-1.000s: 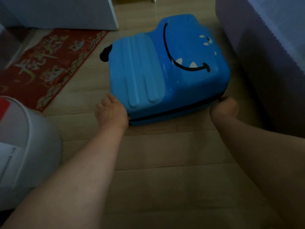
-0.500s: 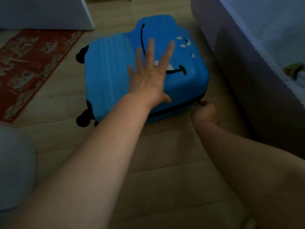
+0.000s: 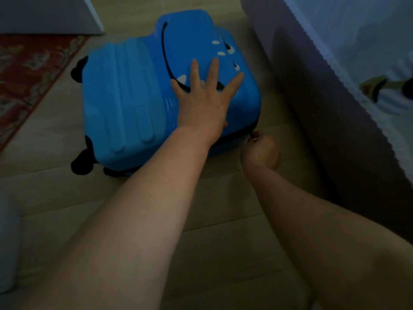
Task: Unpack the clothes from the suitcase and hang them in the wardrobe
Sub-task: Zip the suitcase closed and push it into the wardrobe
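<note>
A blue hard-shell suitcase (image 3: 129,104) with a cartoon smile and teeth lies flat and closed on the wooden floor. My left hand (image 3: 203,101) presses flat on its lid with the fingers spread. At the suitcase's near right corner, my right hand (image 3: 260,151) is curled and pinches the zipper pull (image 3: 252,135) on the dark zipper seam. Black wheels (image 3: 81,163) stick out on the suitcase's left side. No clothes are visible.
A bed (image 3: 348,90) with pale bedding stands close on the right of the suitcase. A red patterned rug (image 3: 29,72) lies at the left. A white cabinet base (image 3: 49,16) is at the top left, and a pale container (image 3: 9,247) at the left edge.
My left hand left the suitcase's near edge and now lies flat on the lid toward the right side. My right hand stays at the near right corner on the zipper.
</note>
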`<control>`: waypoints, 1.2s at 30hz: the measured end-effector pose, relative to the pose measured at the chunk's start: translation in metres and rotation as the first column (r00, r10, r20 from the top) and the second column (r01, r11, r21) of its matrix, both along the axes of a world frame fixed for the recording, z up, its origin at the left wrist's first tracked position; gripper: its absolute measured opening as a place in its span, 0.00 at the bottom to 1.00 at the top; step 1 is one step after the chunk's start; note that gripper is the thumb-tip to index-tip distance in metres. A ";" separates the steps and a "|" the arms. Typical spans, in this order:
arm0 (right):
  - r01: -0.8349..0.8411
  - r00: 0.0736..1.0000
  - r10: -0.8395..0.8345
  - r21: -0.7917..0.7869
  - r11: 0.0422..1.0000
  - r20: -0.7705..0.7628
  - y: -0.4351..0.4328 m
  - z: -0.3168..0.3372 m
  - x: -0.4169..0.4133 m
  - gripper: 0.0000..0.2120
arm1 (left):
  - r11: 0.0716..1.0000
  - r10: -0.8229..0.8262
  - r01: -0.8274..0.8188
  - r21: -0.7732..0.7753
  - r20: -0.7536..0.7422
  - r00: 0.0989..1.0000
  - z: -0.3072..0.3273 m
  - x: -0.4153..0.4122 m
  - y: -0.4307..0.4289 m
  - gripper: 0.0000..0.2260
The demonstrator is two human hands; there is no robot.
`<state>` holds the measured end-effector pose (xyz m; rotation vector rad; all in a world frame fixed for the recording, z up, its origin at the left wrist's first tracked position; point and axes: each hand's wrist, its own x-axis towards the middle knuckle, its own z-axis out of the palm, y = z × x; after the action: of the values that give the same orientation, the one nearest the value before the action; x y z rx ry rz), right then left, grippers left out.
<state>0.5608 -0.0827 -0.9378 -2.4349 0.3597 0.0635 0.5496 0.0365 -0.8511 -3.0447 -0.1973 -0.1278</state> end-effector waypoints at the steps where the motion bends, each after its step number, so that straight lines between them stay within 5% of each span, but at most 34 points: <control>1: -0.005 1.000 0.005 -0.016 1.000 0.003 0.000 0.001 0.000 0.14 | 1.000 0.005 -0.005 -0.006 -0.003 1.000 0.002 0.003 0.000 0.43; 22: -0.002 0.998 0.004 0.038 0.999 -0.060 0.026 0.011 -0.033 0.12 | 0.999 0.035 -0.037 -0.027 -0.048 0.998 0.006 0.001 0.001 0.44; 28: -0.122 0.992 0.125 0.093 0.988 -0.025 0.006 -0.010 -0.038 0.14 | 0.999 0.009 -0.009 -0.034 -0.017 1.000 -0.004 -0.017 0.010 0.47; 31: -0.015 0.997 0.024 0.133 0.991 -0.068 0.002 -0.010 -0.036 0.21 | 0.994 -0.108 0.107 0.018 0.223 0.969 -0.014 -0.035 0.002 0.33; 33: 0.096 0.992 -0.085 0.122 0.988 -0.091 -0.004 -0.001 -0.023 0.21 | 0.928 -0.369 0.351 0.124 0.420 0.829 -0.035 -0.048 -0.009 0.15; 34: 0.118 0.991 -0.110 0.115 0.986 -0.072 -0.008 0.006 -0.013 0.20 | 0.884 -0.460 0.452 0.121 0.396 0.795 -0.045 -0.054 -0.014 0.08; 36: 0.082 0.996 -0.085 0.127 0.989 0.017 -0.013 0.021 0.008 0.18 | 0.930 -0.358 0.359 -0.079 0.025 0.933 -0.061 -0.062 -0.022 0.09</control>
<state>0.5684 -0.0960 -0.9166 -2.2917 0.4343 0.0220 0.4876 0.0145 -0.9117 -3.1281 0.3676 -0.1629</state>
